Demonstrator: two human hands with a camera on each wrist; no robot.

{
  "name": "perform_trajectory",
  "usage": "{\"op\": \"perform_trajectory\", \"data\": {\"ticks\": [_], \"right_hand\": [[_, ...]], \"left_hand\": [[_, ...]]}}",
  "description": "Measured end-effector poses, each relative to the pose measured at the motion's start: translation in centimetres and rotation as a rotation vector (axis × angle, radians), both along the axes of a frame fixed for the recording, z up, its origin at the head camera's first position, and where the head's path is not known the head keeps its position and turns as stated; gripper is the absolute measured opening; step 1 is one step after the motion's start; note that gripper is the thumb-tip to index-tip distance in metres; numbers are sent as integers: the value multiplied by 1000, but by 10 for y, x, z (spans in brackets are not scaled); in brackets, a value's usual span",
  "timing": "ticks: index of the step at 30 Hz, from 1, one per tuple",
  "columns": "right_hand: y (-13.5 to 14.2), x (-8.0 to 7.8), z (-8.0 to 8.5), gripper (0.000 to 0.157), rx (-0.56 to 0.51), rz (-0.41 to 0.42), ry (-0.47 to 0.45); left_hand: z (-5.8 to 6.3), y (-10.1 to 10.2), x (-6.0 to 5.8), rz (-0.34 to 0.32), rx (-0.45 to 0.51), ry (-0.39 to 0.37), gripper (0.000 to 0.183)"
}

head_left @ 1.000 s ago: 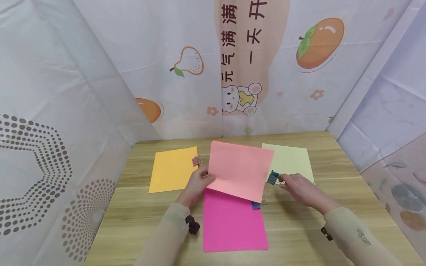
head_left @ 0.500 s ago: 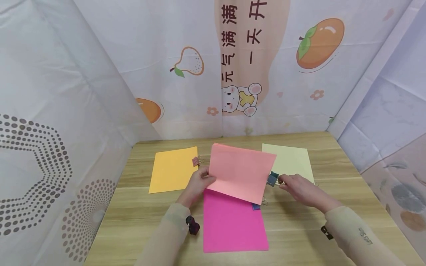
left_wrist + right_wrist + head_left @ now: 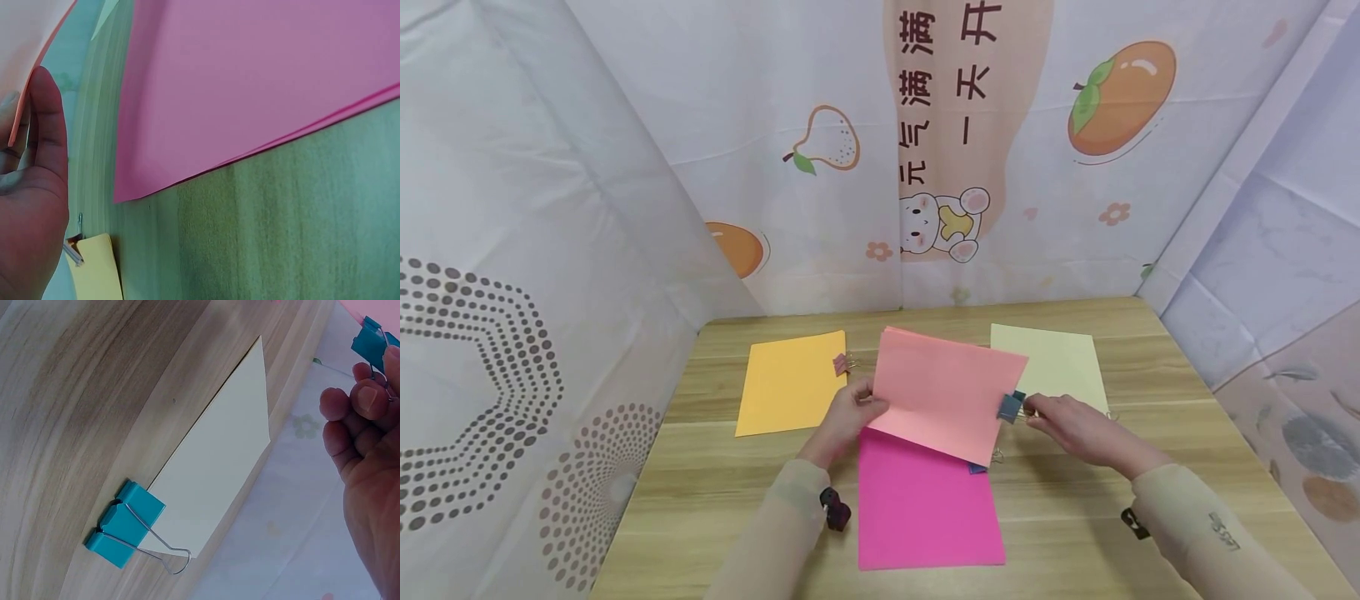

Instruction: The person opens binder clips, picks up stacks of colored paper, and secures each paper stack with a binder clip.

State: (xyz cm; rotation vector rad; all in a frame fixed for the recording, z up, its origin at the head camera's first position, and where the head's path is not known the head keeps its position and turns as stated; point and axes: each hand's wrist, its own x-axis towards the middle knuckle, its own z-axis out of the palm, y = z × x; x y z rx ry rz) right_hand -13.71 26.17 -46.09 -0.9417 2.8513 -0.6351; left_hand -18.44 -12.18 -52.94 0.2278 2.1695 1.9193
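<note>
My left hand [image 3: 850, 412] pinches the left edge of a stack of salmon-pink paper [image 3: 951, 393], raised and tilted above a magenta paper stack [image 3: 928, 521]. In the left wrist view, thumb and fingers lie on either side of the salmon sheets [image 3: 12, 56]. At the stack's right edge is a teal binder clip [image 3: 1011, 407], its wire handles pinched by my right hand [image 3: 1075, 427]. The clip's jaws overlap the paper edge in the head view. The right wrist view shows this clip [image 3: 370, 345] partly, at the top right corner.
A dark blue binder clip [image 3: 977, 468] sits at the magenta stack's upper right. Yellow paper [image 3: 790, 387] with a pink binder clip [image 3: 841, 364] lies at the back left. Pale yellow paper [image 3: 1060, 371] lies at the back right, bearing another teal clip [image 3: 125, 525].
The salmon stack has shifted slightly right and toward me. The teal clip in my right hand has moved left, from beside the paper's right edge to over it.
</note>
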Motion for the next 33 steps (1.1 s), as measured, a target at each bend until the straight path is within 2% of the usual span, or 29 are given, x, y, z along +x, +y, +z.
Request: {"op": "perform_trajectory", "data": {"ticks": [9, 20, 28, 33], "right_hand": [[-3, -1, 0, 4, -23, 19, -40], [-7, -3, 1, 9, 2, 9, -88], [-11, -3, 3, 26, -14, -52, -249], [-12, -2, 2, 20, -46, -70, -295]], "left_hand": [[1, 0, 1, -8, -5, 5, 17], [-2, 1, 0, -21, -13, 0, 16], [-5, 1, 0, -11, -10, -20, 15], [-5, 1, 1, -13, -9, -36, 11]]}}
